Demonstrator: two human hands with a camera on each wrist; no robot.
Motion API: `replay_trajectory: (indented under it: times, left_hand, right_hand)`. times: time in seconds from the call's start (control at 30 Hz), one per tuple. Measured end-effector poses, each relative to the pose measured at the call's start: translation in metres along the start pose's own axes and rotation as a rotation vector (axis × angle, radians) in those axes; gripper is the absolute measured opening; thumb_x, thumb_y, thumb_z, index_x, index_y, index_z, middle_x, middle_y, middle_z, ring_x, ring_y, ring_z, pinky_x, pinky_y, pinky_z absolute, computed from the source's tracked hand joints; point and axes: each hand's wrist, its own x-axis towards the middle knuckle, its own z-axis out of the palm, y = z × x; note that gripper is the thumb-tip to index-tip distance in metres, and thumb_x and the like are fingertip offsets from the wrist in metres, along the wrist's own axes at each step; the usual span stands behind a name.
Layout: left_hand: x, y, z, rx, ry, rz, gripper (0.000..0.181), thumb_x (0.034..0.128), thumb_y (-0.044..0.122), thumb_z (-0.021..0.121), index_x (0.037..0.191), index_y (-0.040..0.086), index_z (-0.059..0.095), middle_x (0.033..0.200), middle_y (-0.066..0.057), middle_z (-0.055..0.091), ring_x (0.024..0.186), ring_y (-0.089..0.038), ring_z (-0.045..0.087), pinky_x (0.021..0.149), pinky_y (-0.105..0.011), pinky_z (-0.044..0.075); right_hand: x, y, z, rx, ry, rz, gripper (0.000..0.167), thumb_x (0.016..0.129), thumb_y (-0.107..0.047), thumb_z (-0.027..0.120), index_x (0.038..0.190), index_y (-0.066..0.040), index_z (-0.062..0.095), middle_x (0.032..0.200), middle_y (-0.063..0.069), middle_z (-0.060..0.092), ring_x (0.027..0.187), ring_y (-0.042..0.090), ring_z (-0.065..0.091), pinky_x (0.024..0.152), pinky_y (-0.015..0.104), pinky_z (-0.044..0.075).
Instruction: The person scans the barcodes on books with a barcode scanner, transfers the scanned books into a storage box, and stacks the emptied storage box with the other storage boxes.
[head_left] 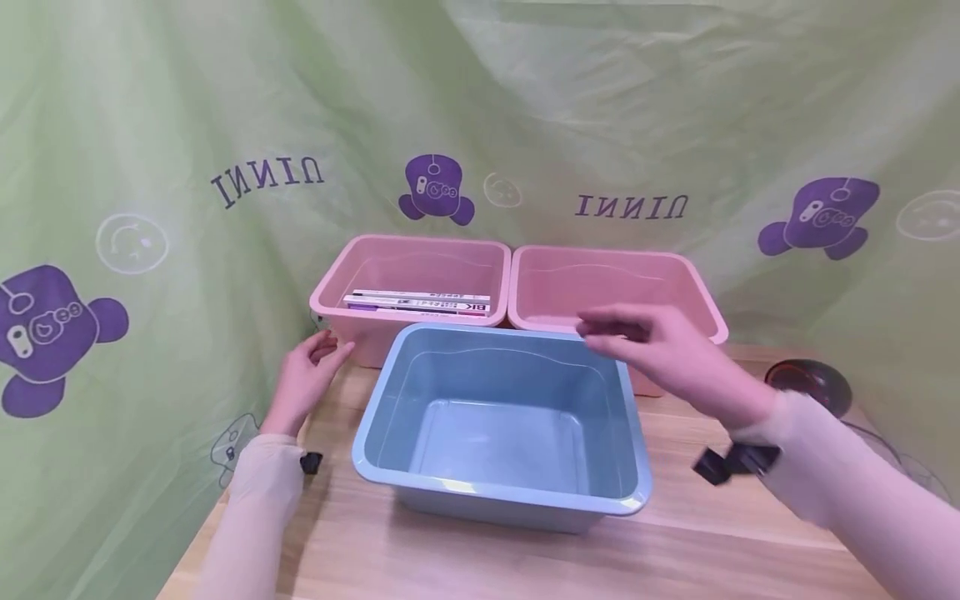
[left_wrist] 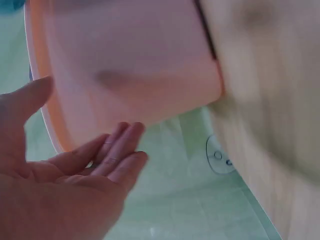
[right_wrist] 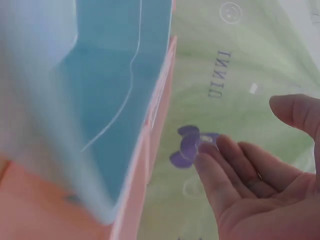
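Note:
A blue plastic bin [head_left: 498,433] stands at the front, with no contents visible inside. Behind it on the left is a pink bin [head_left: 367,335] holding several slim, pen-like packs or sticks [head_left: 420,302], one marked "BK". My left hand [head_left: 303,379] is beside that bin's front left corner, fingers loosely bent; in the left wrist view the thumb is near its rim, and contact is unclear. Another pink bin [head_left: 600,287] sits behind on the right. Over the blue bin's back right corner hovers my right hand [head_left: 663,346], fingers extended and holding nothing.
The bins stand on a light wooden table [head_left: 352,533]. A green printed curtain [head_left: 525,100] hangs close behind and along the left side. At the right lies a dark rounded object [head_left: 813,385] with a cable near it.

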Motion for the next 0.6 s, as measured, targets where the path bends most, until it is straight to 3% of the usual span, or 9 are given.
replay_trajectory:
  times: [0.17, 0.23, 0.33, 0.43, 0.53, 0.6]
  left_hand:
    - [-0.034, 0.007, 0.002, -0.022, -0.062, 0.08, 0.071, 0.1148, 0.041, 0.065, 0.168, -0.001, 0.045, 0.166, -0.024, 0.058, 0.154, -0.04, 0.058, 0.116, -0.011, 0.05]
    - [-0.051, 0.012, 0.006, -0.076, -0.096, 0.128, 0.064, 0.117, 0.034, 0.062, 0.168, -0.001, 0.045, 0.166, -0.025, 0.058, 0.155, -0.042, 0.056, 0.11, 0.0, 0.044]
    - [-0.076, 0.02, 0.015, -0.156, -0.16, 0.206, 0.058, 0.1187, 0.025, 0.055, 0.169, -0.002, 0.042, 0.168, -0.026, 0.054, 0.156, -0.041, 0.052, 0.113, -0.002, 0.042]
    - [-0.099, 0.028, 0.026, -0.214, -0.222, 0.259, 0.06, 0.1177, 0.022, 0.051, 0.172, -0.001, 0.038, 0.174, -0.028, 0.046, 0.157, -0.019, 0.052, 0.116, -0.006, 0.042]
    - [-0.118, 0.032, 0.034, -0.245, -0.252, 0.293, 0.069, 0.1144, 0.028, 0.055, 0.175, 0.002, 0.034, 0.178, -0.03, 0.039, 0.149, 0.001, 0.053, 0.116, -0.008, 0.044]
    - [-0.127, 0.032, 0.037, -0.244, -0.251, 0.309, 0.078, 0.11, 0.031, 0.061, 0.177, 0.004, 0.031, 0.178, -0.029, 0.037, 0.143, 0.005, 0.053, 0.114, -0.01, 0.047]
  right_hand:
    - [-0.051, 0.032, 0.008, 0.113, 0.099, 0.023, 0.059, 0.109, -0.025, 0.076, 0.163, -0.012, 0.058, 0.159, 0.015, 0.068, 0.127, -0.005, 0.072, 0.1, 0.015, 0.063]
    - [-0.067, 0.043, 0.018, 0.134, 0.132, 0.016, 0.061, 0.11, -0.022, 0.075, 0.167, -0.015, 0.054, 0.166, 0.015, 0.061, 0.138, 0.007, 0.07, 0.103, 0.013, 0.06]
    - [-0.089, 0.056, 0.038, 0.133, 0.18, -0.024, 0.075, 0.108, -0.015, 0.076, 0.174, -0.023, 0.042, 0.177, 0.011, 0.046, 0.156, 0.031, 0.057, 0.111, 0.006, 0.05]
    - [-0.105, 0.067, 0.061, 0.14, 0.216, -0.047, 0.094, 0.104, -0.009, 0.079, 0.178, -0.035, 0.028, 0.183, 0.006, 0.031, 0.16, 0.055, 0.043, 0.113, 0.0, 0.04]
    - [-0.116, 0.076, 0.081, 0.199, 0.236, -0.035, 0.106, 0.1, -0.006, 0.081, 0.179, -0.04, 0.019, 0.185, 0.005, 0.024, 0.159, 0.06, 0.04, 0.113, 0.001, 0.042]
    - [-0.12, 0.081, 0.091, 0.243, 0.241, -0.018, 0.11, 0.099, -0.004, 0.082, 0.181, -0.036, 0.015, 0.187, 0.007, 0.022, 0.163, 0.049, 0.042, 0.112, 0.002, 0.043]
